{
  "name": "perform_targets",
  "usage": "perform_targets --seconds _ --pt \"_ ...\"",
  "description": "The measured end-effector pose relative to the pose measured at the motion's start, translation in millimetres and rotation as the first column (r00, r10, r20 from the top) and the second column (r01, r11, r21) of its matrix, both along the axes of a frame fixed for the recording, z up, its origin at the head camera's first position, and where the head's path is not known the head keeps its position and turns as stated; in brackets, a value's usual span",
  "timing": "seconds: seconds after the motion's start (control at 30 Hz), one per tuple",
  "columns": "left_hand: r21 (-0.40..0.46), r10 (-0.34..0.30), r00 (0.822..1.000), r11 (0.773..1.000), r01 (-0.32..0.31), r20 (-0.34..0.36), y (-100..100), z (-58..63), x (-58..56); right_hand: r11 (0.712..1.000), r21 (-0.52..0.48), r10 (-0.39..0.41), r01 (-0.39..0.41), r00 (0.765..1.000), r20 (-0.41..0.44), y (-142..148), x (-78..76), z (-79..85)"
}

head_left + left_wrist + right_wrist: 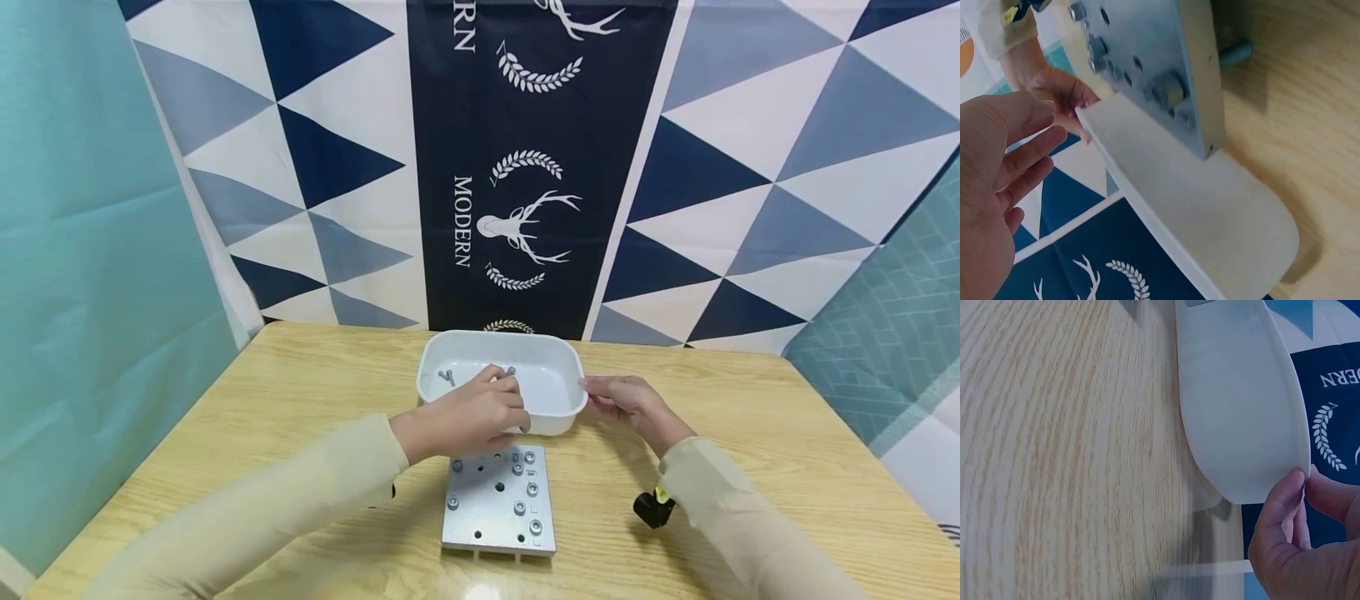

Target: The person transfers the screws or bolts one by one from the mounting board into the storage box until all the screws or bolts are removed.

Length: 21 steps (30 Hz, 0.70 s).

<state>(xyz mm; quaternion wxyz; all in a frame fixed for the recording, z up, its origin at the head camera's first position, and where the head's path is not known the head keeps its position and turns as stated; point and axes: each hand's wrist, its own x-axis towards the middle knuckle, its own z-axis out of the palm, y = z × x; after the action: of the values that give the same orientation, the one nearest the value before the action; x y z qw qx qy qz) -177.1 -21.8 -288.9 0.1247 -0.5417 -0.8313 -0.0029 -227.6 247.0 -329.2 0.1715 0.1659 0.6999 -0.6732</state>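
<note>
The head camera looks forward and down across the surface [322, 367]; both wrist cameras, nearer and tilted, face the tub [557, 424] all three share.

The area is forming a small workshop-style booth: a patterned backdrop [517, 187] is hanging behind a wood-grain table [322, 371], teal sheeting [105, 267] is enclosing the left side, and a metal plate [495, 511] is carrying screws [532, 489].

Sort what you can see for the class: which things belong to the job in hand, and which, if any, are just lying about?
Likely part of the job:
white tub, its rim pinched by the right hand
loose screws inside it
metal plate with bolts

Apparently just surroundings:
patterned backdrop
teal sheet
</note>
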Motion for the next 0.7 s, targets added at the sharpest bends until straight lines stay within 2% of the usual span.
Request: perform_targets --seconds 0.27,0.43,0.7 --pt "-0.029 -0.014 1.000 1.000 0.013 -0.012 -1 -6.8 7.5 0.999 -0.038 0.003 -0.003 1.000 -0.019 -1 -1.0 1.3" --pt "-0.066 -0.002 1.000 0.998 0.000 -0.018 5 -13.2 3.6 0.999 -0.051 0.010 -0.012 0.999 -0.030 1 -1.9 0.7" --pt "-0.131 -0.020 0.999 0.991 0.015 -0.034 19 -19.0 0.7 0.998 -0.047 0.028 -0.030 0.999 -0.029 1 -0.4 -1.3"
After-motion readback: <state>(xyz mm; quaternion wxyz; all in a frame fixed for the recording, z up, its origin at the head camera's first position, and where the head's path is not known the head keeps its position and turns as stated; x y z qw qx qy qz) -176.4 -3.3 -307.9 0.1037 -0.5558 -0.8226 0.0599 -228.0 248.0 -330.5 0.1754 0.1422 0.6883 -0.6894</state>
